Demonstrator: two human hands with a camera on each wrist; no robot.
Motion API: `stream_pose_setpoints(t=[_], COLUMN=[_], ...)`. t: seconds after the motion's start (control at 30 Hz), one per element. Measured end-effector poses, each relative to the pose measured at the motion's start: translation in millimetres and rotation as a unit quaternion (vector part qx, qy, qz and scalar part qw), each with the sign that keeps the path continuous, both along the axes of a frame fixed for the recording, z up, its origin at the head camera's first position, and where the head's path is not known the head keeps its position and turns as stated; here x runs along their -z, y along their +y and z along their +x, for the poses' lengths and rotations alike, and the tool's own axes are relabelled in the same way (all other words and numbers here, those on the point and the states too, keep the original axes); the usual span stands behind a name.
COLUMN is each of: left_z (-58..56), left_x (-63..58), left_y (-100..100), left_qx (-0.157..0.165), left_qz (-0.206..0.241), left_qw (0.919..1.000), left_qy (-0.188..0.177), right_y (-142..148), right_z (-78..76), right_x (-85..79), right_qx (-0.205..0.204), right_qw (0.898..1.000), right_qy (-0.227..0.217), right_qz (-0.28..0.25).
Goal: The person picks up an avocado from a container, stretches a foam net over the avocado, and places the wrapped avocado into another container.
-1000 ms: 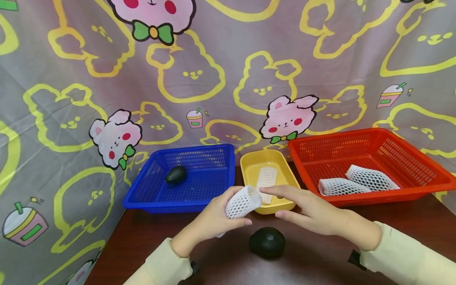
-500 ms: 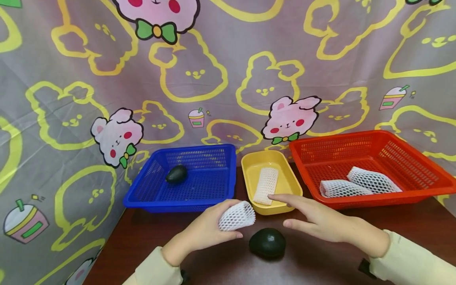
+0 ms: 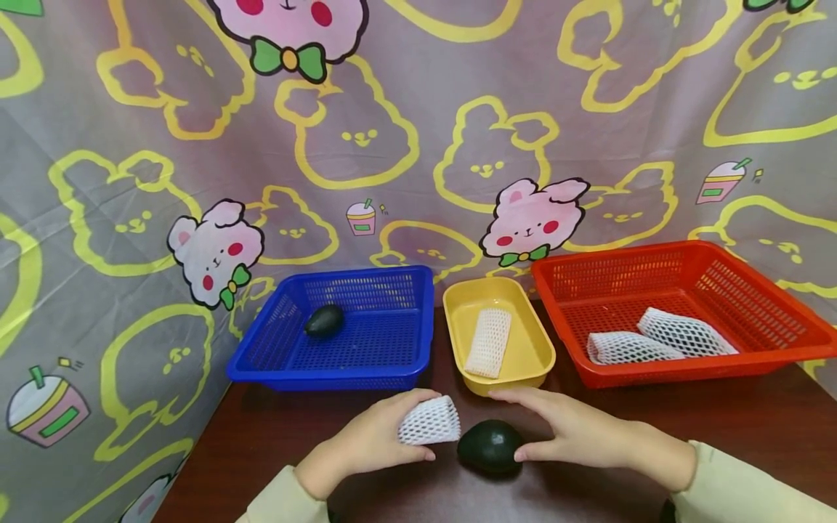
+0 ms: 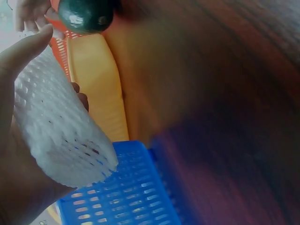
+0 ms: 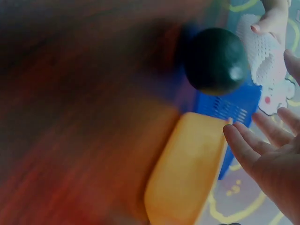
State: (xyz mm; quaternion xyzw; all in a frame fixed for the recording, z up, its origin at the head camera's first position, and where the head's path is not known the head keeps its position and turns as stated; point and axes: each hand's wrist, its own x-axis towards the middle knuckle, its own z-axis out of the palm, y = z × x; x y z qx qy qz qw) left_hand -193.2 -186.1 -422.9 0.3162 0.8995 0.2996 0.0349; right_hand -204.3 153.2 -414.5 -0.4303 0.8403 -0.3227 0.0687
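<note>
A white foam net sleeve (image 3: 430,423) is gripped in my left hand (image 3: 369,436), its mouth facing right toward a dark green avocado (image 3: 490,446) on the table. In the left wrist view the thumb and fingers curl round the foam net sleeve (image 4: 61,117). My right hand (image 3: 582,432) is spread beside the avocado on its right, fingers apart, the thumb tip close to the fruit; whether it touches is unclear. The right wrist view has the avocado (image 5: 216,61) in front of the open fingers, with a gap between them.
Behind the hands stand a blue basket (image 3: 327,379) holding one avocado (image 3: 324,321), a yellow tray (image 3: 552,356) with a flat foam net (image 3: 489,343), and a red basket (image 3: 693,369) with two foam-netted items (image 3: 686,330). A patterned cloth (image 3: 418,109) hangs behind.
My left hand has lowered with the foam sleeve, from above the table to beside the avocado. My right hand, first near the sleeve and the yellow tray, has come down to the avocado's right side.
</note>
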Motion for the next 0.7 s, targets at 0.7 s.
stream_pose_setpoints(t=[0.7], left_z=[-1.3], left_x=[28.2], left_y=[0], left_qx=[0.011], left_qz=[-0.053], left_qw=[0.9984], left_qy=[-0.019], right_y=[-13], right_z=[-2.9], right_x=[38.7], right_qx=[-0.028], right_qw=[0.999], right_qy=[0.024], right_qz=[-0.001])
